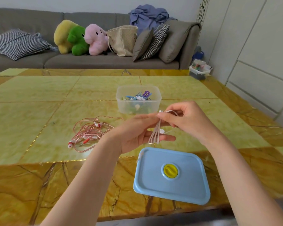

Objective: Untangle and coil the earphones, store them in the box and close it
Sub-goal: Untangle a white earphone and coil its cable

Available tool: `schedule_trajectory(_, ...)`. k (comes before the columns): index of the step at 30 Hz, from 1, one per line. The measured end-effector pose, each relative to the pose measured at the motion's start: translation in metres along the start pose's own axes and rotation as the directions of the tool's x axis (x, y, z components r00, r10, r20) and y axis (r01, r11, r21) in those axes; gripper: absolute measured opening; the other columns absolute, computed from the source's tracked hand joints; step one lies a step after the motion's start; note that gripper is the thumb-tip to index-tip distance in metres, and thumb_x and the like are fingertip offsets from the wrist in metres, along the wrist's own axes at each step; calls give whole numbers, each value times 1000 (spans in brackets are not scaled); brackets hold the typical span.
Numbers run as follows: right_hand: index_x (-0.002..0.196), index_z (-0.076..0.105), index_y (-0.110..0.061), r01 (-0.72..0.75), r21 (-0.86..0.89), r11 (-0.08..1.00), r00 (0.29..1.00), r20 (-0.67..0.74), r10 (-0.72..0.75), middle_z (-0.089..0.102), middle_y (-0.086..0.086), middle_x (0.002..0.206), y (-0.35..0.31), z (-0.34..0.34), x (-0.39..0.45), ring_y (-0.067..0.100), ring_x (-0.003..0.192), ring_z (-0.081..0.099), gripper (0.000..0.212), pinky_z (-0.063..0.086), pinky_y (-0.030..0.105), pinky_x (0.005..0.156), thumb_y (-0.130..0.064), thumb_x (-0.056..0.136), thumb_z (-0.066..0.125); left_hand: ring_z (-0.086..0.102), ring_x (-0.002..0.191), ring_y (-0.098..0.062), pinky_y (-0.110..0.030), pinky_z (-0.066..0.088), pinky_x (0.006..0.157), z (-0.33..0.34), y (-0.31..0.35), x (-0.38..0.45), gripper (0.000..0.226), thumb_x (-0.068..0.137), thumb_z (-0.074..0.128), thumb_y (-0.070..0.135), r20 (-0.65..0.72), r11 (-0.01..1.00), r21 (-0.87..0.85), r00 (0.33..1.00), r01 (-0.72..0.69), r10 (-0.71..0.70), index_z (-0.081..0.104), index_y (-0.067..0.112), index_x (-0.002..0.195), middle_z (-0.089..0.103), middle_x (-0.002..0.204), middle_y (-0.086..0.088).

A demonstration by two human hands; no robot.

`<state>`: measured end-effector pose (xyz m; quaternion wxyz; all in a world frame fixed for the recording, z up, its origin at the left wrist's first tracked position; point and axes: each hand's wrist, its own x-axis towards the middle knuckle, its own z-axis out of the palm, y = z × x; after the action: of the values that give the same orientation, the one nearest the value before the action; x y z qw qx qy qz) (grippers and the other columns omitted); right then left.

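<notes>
Just two hands (137, 132), one box (138, 99)

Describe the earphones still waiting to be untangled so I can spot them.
On the yellow table, look left of the left hand and nearer than the clear box. The loose pink tangle lies there, red-and-white buds showing, unlike the pale bundle held in both hands.

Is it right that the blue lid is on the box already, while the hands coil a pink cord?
Not quite. The head view shows the blue lid lying on the table, apart from the open box. Both hands do hold the pink cord.
</notes>
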<state>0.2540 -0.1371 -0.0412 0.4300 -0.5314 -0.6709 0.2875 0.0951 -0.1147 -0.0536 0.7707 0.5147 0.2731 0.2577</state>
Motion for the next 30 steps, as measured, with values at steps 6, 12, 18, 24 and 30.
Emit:
schedule_trajectory(6, 69, 67, -7, -16, 122, 992, 996, -91, 27, 63, 1, 60, 0, -4, -2, 4, 54, 53, 13, 38, 11, 48, -16, 74, 76, 60, 49, -7, -11, 44, 42, 0, 2, -2, 28, 97, 40, 20, 26, 999, 46, 1000, 15, -16, 59, 10, 115, 72, 97, -9)
schedule_trajectory(12, 71, 60, -12, -68, 306, 950, 976, -178, 127, 53, -3, 55, 2, -4, 0, -2, 40, 44, 15, 33, 9, 43, -9, 75, 74, 56, 43, -4, -9, 36, 38, -1, 2, -6, 31, 89, 41, 26, 112, 998, 58, 994, 15, -21, 62, 15, 109, 74, 87, -2)
schedule_trajectory(18, 72, 56, -10, -82, 406, 910, 973, -165, 161, 49, -12, 46, 7, 1, 1, 1, 42, 42, 15, 40, 15, 47, -7, 82, 67, 70, 63, -14, -12, 47, 46, 5, 1, -12, 37, 87, 40, 30, 301, 997, -29, 952, 67, -55, 72, 27, 106, 72, 102, -4)
schedule_trajectory(24, 53, 50, -14, -284, 190, 940, 958, 12, 287, 42, -11, 32, 10, 38, 6, -2, 31, 37, 29, 26, 9, 36, -12, 76, 68, 64, 106, -26, -24, 55, 84, -1, 12, -8, 37, 93, 41, 26, 171, 918, -348, 950, -189, 261, 54, 24, 127, 59, 130, -2)
schedule_trajectory(30, 52, 56, -20, -218, -49, 975, 975, 42, 220, 43, -10, 39, 14, 42, 4, 4, 38, 35, 39, 30, 18, 49, -21, 91, 57, 60, 103, -11, -25, 48, 95, -17, 12, -3, 33, 99, 40, 20, -232, 945, -130, 935, -302, 267, 49, 30, 129, 56, 127, 16)
